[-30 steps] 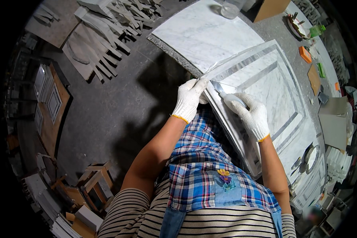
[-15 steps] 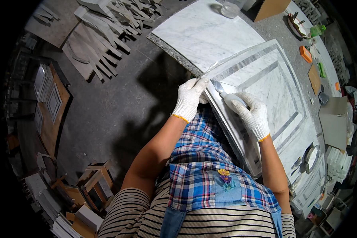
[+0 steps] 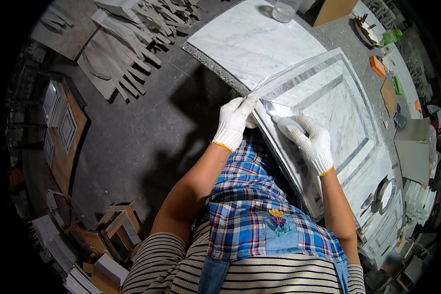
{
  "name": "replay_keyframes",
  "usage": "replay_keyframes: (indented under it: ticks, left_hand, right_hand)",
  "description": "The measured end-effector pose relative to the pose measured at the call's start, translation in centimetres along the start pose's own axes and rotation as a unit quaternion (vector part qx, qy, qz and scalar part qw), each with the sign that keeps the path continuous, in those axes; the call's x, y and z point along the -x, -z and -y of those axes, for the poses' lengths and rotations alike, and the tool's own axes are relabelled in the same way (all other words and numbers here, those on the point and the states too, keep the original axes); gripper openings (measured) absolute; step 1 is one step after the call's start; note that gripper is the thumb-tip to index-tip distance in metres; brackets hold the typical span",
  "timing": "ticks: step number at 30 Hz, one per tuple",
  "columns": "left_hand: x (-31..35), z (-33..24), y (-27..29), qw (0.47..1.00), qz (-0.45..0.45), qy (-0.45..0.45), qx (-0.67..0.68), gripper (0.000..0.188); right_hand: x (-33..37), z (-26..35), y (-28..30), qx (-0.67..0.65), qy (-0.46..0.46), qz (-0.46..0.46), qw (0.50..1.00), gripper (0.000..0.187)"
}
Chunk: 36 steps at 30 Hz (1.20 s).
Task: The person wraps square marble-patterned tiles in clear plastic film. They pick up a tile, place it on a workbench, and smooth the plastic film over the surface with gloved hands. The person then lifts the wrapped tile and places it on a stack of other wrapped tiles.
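Observation:
My left hand [image 3: 234, 120], in a white knit glove, is closed on the near-left corner of a marble panel [image 3: 328, 115]. Its thumb and fingers lie over the panel's edge, and the fingers beneath are partly hidden. White marble with grey inlaid bands forms the panel, which has clear plastic film along its rim. In my gloved right hand [image 3: 314, 142] is a putty knife [image 3: 283, 125] with a pale handle. The small metal blade points toward the corner, close to my left hand, at the panel's edge; whether it touches the stone is hard to tell.
Beneath the panel lies a larger white marble slab [image 3: 250, 41] with a clear cup [image 3: 283, 12] at its far side. Orange box [image 3: 377, 66], cardboard [image 3: 335, 11] and a round mirror-like disc [image 3: 386, 196] rest on the right. Stone strips [image 3: 127, 63] lie on the floor at far left.
The putty knife's blade has tilted slightly and shows narrower than before. Both hands and the panel stay almost exactly where they were.

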<state>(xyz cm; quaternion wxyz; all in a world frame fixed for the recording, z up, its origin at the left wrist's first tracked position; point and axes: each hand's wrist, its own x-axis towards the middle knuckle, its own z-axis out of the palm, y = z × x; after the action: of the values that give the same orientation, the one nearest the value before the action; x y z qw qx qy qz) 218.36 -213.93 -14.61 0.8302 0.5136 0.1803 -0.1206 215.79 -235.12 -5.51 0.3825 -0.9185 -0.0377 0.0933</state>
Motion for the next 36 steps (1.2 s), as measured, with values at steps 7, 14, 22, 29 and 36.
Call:
replay_keyframes:
  ticks: [7,14,22,29,36]
  left_hand:
    - [0.0,0.0,-0.1,1.000,-0.009,-0.007,-0.007,0.026]
    - [0.3,-0.2,-0.3,1.000,-0.021,0.009,0.006,0.028]
    - [0.4,-0.4,-0.4,1.000,-0.017,0.002,-0.005,0.027]
    - [0.5,-0.5,-0.3,1.000,-0.012,-0.002,-0.017,0.028]
    - [0.5,-0.6,-0.4,1.000,-0.007,0.003,-0.012,0.028]
  right_hand:
    - [0.3,-0.6,-0.1,0.007,0.001,-0.001,1.000,0.038]
    - [0.8,-0.7,0.0,0.009,-0.006,-0.006,1.000,0.038]
    - [1.2,-0.7,0.2,0.009,-0.010,-0.010,1.000,0.041]
    - [1.7,-0.6,0.5,0.000,-0.032,0.000,0.999,0.039]
    - [2.2,-1.6,0.4,0.006,-0.009,-0.014,1.000,0.037]
